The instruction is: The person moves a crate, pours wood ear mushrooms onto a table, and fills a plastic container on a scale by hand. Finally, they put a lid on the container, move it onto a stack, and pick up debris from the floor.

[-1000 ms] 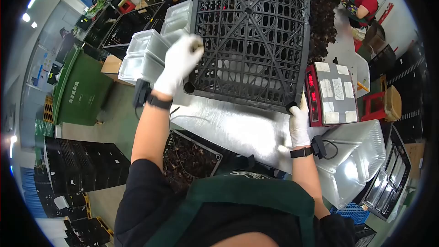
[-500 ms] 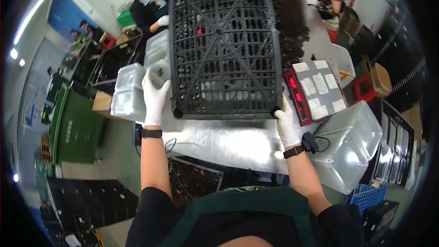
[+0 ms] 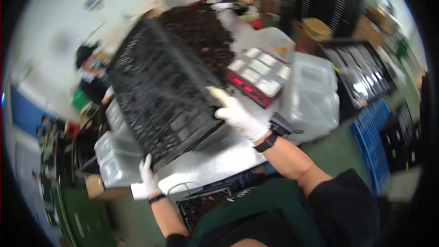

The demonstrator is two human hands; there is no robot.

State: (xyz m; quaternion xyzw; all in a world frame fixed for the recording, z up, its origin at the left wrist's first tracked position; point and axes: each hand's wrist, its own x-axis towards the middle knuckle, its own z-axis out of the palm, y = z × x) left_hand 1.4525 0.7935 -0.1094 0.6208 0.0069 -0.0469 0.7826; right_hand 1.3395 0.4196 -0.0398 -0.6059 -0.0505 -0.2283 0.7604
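A black slatted plastic crate [image 3: 164, 91] is held up tilted over the metal table [image 3: 219, 160], its grid bottom facing me. My left hand [image 3: 148, 178], in a white glove, grips the crate's lower near corner. My right hand [image 3: 242, 119], also gloved, is closed on the crate's right edge, with its fingers partly hidden behind the rim. Behind the crate lies a heap of dark brown pieces [image 3: 206, 41], too blurred to name. A red digital scale [image 3: 258, 75] with pale patches on its top stands just beyond my right hand.
Clear plastic tubs [image 3: 313, 91] stand at the right and more clear tubs [image 3: 116, 160] at the left. A black tray [image 3: 359, 73] holds clear packs. A blue crate [image 3: 372, 142] and a green bin [image 3: 84, 215] flank the table. Two people work across the table.
The crate has gone from nearly square-on to tilted leftward. My right hand has moved up relative to my left. My view has swung to the right; both hands keep hold of the crate.
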